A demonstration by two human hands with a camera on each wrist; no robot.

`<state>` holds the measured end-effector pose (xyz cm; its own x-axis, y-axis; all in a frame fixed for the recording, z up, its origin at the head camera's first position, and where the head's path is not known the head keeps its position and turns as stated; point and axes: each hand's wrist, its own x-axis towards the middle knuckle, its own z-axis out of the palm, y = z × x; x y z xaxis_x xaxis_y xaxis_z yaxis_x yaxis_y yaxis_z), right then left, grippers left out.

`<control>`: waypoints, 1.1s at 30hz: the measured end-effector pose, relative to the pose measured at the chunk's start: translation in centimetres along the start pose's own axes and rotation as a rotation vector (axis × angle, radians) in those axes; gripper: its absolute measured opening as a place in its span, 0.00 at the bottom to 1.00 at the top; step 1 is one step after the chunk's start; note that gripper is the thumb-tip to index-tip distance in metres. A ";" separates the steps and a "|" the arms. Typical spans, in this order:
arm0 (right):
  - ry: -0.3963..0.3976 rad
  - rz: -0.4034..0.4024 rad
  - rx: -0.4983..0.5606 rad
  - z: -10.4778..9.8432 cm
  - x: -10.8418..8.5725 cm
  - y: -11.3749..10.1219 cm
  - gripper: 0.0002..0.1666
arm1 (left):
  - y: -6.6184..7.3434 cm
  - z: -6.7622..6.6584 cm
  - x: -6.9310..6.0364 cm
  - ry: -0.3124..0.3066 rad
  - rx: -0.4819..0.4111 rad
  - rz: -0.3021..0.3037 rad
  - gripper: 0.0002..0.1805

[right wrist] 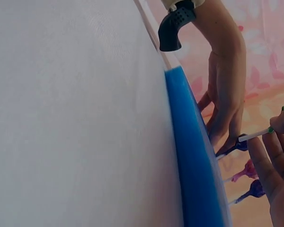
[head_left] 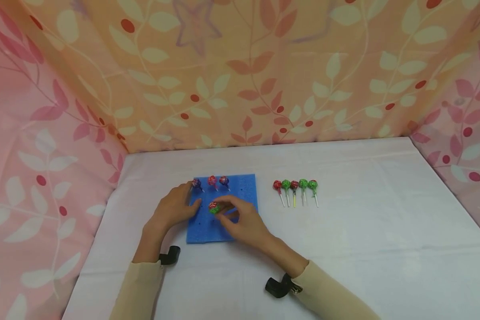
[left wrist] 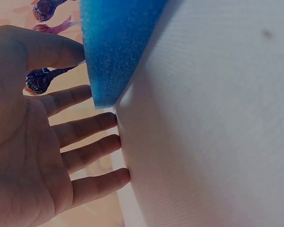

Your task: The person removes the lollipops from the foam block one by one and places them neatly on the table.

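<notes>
Sleeves [head_left: 138, 289]: beige, a black device [head_left: 170, 255] at each cuff.
Right grip [head_left: 247, 222]: pinching a red-and-green lollipop [head_left: 214, 207] over the blue foam block [head_left: 208, 233].
Left grip [head_left: 177, 205]: fingers spread, touching the block's left edge.
Stuck lollipops [head_left: 212, 180]: three, in the block's far part.
Lollipop row [head_left: 294, 185]: five, lying on the white bench [head_left: 356, 222] right of the block.
Curtain [head_left: 232, 58]: floral, behind.

White lollipop stick [right wrist: 254, 135] in right grip [right wrist: 280, 178]; blue foam [right wrist: 191, 151] nearby
</notes>
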<state>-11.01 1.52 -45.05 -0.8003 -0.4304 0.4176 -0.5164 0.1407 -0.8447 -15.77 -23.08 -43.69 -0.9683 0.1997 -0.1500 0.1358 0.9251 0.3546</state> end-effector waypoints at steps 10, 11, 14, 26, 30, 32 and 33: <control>0.060 0.019 -0.052 -2.1 -1.0 0.5 0.22 | 0.0 -0.1 0.0 -0.018 0.004 -0.021 0.41; 0.067 0.022 -0.055 -2.4 -1.1 0.6 0.22 | 0.0 -0.1 0.0 -0.018 0.002 -0.020 0.41; 0.088 0.024 -0.073 -3.0 -1.4 1.0 0.22 | 0.0 0.0 0.0 -0.021 0.001 -0.015 0.41; 0.151 0.015 -0.121 -6.3 -2.4 1.6 0.23 | -0.1 0.2 0.1 -0.019 0.003 -0.007 0.41; 0.165 0.050 -0.144 -7.3 -2.8 1.8 0.22 | -0.2 0.3 0.2 -0.017 0.004 -0.004 0.42; 0.172 0.069 -0.153 -7.8 -2.9 1.7 0.22 | -0.2 0.3 0.2 -0.018 0.004 -0.006 0.41; 0.176 0.075 -0.155 -8.1 -2.9 1.7 0.22 | -0.2 0.2 0.1 -0.019 0.003 -0.008 0.41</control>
<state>-12.02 10.22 -44.99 -0.8721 -0.2533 0.4187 -0.4829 0.3073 -0.8200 -15.89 -23.20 -44.03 -0.9653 0.1983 -0.1700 0.1290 0.9278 0.3502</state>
